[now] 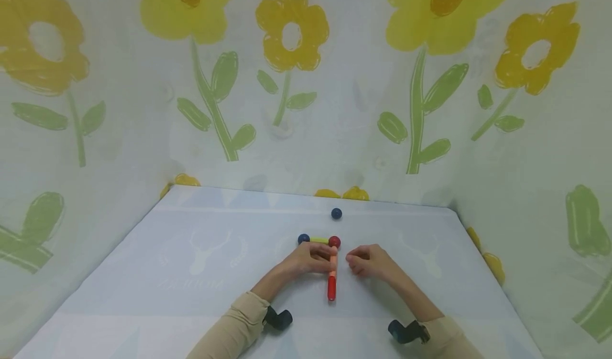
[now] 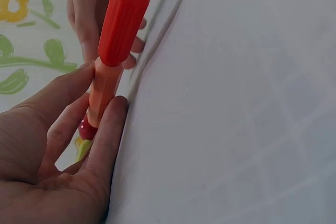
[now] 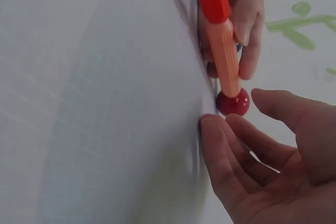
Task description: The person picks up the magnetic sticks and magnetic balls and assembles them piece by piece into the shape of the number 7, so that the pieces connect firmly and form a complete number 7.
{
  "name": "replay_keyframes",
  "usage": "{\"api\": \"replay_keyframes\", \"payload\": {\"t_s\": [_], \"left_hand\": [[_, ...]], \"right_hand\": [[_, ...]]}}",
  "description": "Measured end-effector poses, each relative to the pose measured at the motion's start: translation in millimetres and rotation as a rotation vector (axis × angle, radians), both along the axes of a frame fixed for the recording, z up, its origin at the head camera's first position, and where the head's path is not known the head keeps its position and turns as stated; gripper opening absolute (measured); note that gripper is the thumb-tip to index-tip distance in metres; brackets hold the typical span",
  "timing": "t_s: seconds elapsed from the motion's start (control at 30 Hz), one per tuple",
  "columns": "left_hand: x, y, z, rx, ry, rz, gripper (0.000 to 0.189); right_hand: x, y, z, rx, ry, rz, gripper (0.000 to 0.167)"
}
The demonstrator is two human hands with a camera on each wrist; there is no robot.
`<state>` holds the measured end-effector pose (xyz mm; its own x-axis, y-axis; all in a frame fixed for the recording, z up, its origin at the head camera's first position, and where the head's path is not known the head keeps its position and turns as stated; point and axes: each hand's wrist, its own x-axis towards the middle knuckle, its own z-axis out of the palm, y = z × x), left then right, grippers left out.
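My left hand (image 1: 308, 258) pinches an orange stick (image 2: 103, 94) between thumb and fingers. A red stick (image 1: 332, 288) joins its near end, in line with it. At the far end of the orange stick is a red ball (image 3: 233, 102). From there a yellow stick (image 1: 319, 240) runs left to a dark blue ball (image 1: 303, 238), partly behind my left hand. Just right of the orange stick, my right hand (image 1: 370, 261) holds nothing. In the right wrist view its loosely bent fingers and thumb stand apart, close to the red ball.
A second dark blue ball (image 1: 337, 213) lies alone farther back on the white-covered table (image 1: 143, 274). Behind the table and along its sides hangs a flower-printed cloth (image 1: 315, 136). Each wrist carries a black camera mount (image 1: 277, 319).
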<state>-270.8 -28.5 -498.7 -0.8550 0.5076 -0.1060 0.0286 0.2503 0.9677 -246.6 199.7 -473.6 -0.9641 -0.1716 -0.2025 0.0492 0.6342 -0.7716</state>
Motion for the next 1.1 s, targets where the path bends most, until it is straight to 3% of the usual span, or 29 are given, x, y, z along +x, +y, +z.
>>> {"api": "replay_keyframes", "payload": {"t_s": [0.4, 0.77, 1.1], "left_hand": [[-0.3, 3.2, 0.2, -0.023, 0.015, 0.006, 0.030], [-2.6, 3.1, -0.5, -0.027, 0.007, 0.016, 0.030], [0.2, -1.4, 0.0, -0.025, 0.000, 0.025, 0.031]], "right_hand": [[-31.6, 0, 4.6, 0.109, 0.077, -0.071, 0.035], [-55.9, -4, 0.0, 0.094, 0.120, -0.132, 0.042], [-76.6, -11, -9.1, 0.107, 0.180, -0.122, 0.050]]}}
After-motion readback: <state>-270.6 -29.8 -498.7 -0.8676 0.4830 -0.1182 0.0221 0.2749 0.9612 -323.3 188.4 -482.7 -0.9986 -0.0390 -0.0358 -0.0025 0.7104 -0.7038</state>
